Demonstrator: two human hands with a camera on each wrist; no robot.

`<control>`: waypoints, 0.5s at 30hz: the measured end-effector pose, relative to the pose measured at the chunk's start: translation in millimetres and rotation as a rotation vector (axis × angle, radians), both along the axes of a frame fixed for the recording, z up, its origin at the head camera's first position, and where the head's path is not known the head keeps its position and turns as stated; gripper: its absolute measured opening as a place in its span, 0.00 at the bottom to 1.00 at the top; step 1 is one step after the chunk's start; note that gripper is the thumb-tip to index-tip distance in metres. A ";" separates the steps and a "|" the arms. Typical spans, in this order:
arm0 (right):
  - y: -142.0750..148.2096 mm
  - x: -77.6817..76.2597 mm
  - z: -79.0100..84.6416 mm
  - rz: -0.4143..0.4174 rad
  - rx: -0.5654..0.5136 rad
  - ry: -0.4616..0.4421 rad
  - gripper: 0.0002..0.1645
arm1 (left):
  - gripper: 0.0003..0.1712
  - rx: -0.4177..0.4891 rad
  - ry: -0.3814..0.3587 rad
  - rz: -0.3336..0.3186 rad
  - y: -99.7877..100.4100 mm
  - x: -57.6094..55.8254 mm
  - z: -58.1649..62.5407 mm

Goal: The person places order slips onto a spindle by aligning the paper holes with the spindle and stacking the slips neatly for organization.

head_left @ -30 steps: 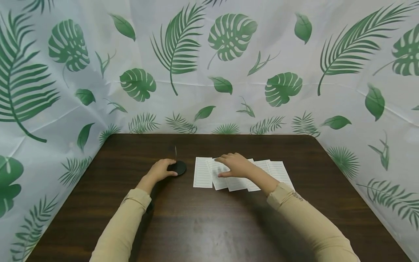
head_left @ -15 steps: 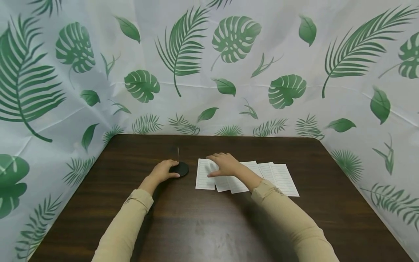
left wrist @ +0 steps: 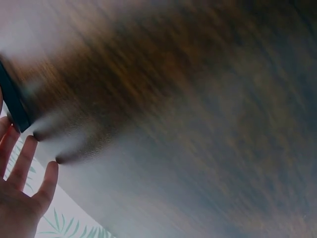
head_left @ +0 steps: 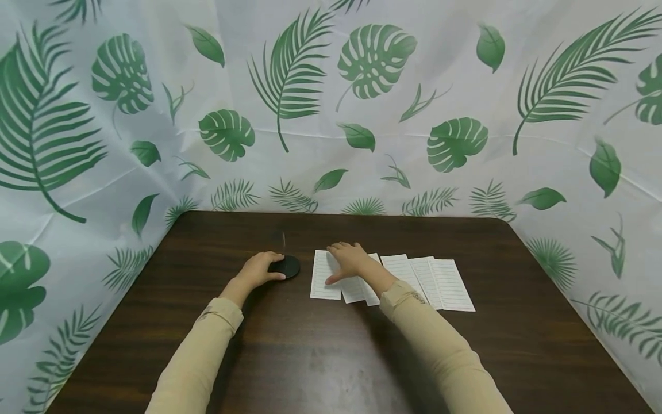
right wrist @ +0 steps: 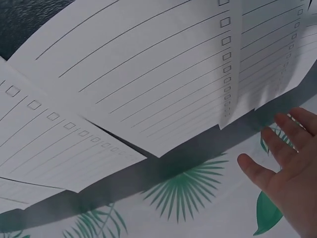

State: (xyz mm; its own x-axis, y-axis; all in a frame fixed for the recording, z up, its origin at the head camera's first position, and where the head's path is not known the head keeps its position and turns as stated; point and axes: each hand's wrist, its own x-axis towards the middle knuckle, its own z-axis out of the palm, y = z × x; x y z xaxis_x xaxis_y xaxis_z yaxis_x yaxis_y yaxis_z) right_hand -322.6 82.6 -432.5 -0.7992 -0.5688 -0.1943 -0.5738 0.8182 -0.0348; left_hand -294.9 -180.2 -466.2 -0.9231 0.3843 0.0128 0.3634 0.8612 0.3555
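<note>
At the left of the table, a black round base [head_left: 288, 267] with a thin upright rod [head_left: 283, 242] stands under my left hand [head_left: 254, 270]. The thumb and fingers grip the base's edge. The left wrist view has that hand [left wrist: 22, 198] with spread fingertips by the base's dark edge [left wrist: 15, 101]. White lined sheets [head_left: 455, 287] lie in an overlapping row to the right of the base. My right hand [head_left: 351, 261] hovers over the row's left part with fingers spread, holding nothing. In the right wrist view, small check boxes run along the sheets [right wrist: 148, 84].
The dark brown wooden table [head_left: 320, 351] has a glossy top. A white cloth with green leaf prints [head_left: 310, 75] hangs behind and along both sides of it.
My right hand has moved left along the row, leaving more of the right-hand sheets visible. The left hand stays at the black base. The head view has shifted slightly.
</note>
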 end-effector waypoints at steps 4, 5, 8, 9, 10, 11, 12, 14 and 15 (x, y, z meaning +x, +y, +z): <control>-5.0 -1.0 -2.9 -0.019 0.031 -0.049 0.63 | 0.36 0.012 0.005 0.002 0.0 0.0 2.4; -6.4 -0.9 -3.9 -0.026 0.043 -0.064 0.64 | 0.36 0.009 0.004 0.001 0.2 0.1 2.7; -10.1 -0.1 -6.7 -0.044 0.087 -0.090 0.66 | 0.35 0.001 0.002 -0.010 0.7 0.7 2.7; -11.4 0.1 -7.5 -0.046 0.098 -0.092 0.66 | 0.36 0.002 -0.003 -0.010 0.9 1.1 2.7; -12.6 0.5 -7.7 -0.048 0.100 -0.087 0.67 | 0.35 -0.001 0.001 -0.013 0.9 1.4 2.5; -13.7 0.7 -8.1 -0.048 0.103 -0.080 0.67 | 0.35 -0.005 0.008 -0.017 0.9 1.6 2.2; -14.7 0.8 -8.5 -0.048 0.107 -0.074 0.67 | 0.35 -0.001 0.005 -0.014 0.9 2.1 2.2; -16.0 1.8 -8.6 -0.057 0.098 -0.076 0.66 | 0.35 0.005 0.008 -0.012 0.5 2.4 2.1; -16.3 2.3 -8.6 -0.063 0.090 -0.078 0.66 | 0.35 0.008 0.011 -0.011 0.2 2.5 2.1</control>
